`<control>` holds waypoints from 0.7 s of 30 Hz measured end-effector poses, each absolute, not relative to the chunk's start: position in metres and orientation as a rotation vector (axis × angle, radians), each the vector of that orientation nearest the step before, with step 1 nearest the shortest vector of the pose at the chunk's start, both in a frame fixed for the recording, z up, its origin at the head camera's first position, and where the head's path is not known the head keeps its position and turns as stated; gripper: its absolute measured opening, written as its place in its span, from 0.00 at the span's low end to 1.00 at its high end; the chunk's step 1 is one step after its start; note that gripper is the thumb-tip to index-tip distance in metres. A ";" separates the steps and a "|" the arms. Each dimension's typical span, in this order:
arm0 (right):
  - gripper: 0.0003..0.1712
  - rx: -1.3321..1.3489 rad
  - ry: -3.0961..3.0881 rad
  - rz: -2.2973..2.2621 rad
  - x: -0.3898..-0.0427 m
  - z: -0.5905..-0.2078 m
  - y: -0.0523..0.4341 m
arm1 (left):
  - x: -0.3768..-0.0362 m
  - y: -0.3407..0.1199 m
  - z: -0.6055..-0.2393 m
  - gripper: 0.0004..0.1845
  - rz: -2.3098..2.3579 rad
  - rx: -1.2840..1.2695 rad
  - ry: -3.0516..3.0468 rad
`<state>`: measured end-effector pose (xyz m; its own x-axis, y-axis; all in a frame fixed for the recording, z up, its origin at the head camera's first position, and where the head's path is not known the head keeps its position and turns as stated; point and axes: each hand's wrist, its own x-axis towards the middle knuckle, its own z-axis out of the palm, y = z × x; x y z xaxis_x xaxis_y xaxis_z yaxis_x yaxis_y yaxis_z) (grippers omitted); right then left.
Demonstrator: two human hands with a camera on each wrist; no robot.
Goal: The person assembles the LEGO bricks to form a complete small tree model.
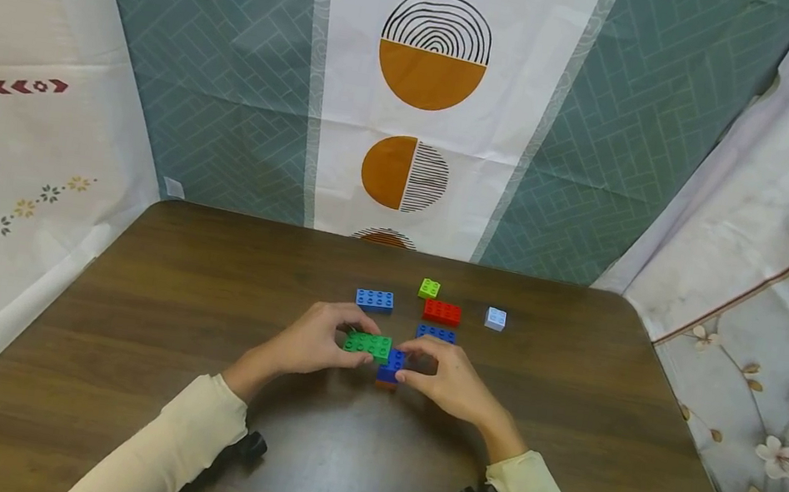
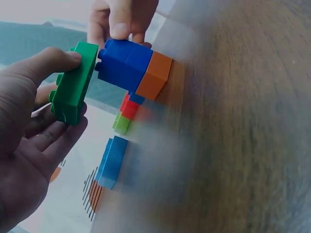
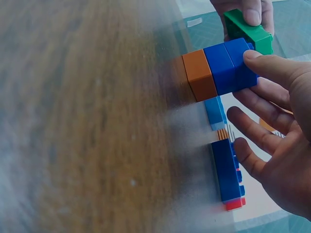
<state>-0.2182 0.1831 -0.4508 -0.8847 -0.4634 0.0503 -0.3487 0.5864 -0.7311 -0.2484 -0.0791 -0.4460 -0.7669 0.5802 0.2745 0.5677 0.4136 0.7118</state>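
My left hand (image 1: 351,342) pinches a long green brick (image 1: 367,346) between thumb and fingers. My right hand (image 1: 415,367) holds a small stack (image 1: 388,371) standing on the table, two blue bricks (image 2: 124,63) on an orange one (image 2: 155,75). The thumb and a fingertip grip its upper blue brick (image 3: 228,65). The green brick (image 2: 75,82) is held right against the studs on top of the stack. Whether it is pressed on, I cannot tell. In the right wrist view the green brick (image 3: 248,31) shows just beyond the stack, under the left fingers.
Loose bricks lie behind the hands on the brown table (image 1: 206,295): a blue one (image 1: 375,300), a small lime one (image 1: 429,288), a red one (image 1: 441,312), a pale blue one (image 1: 495,319) and a dark blue one (image 1: 436,333). Patterned cloth walls stand at the back and sides.
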 end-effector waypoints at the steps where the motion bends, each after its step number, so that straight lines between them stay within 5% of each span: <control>1: 0.21 -0.686 2.665 -1.181 -0.218 -0.451 0.183 | -0.248 -0.078 -0.446 0.16 1.310 1.074 2.634; 21: 0.22 -0.714 2.676 -1.159 -0.220 -0.451 0.184 | -0.239 -0.071 -0.435 0.16 1.218 1.042 2.666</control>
<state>-0.2199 0.1837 -0.4509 -0.8778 -0.4754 0.0590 -0.3682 0.5907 -0.7180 -0.2395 -0.0708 -0.4350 -0.7751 0.5861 0.2360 0.5621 0.4691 0.6812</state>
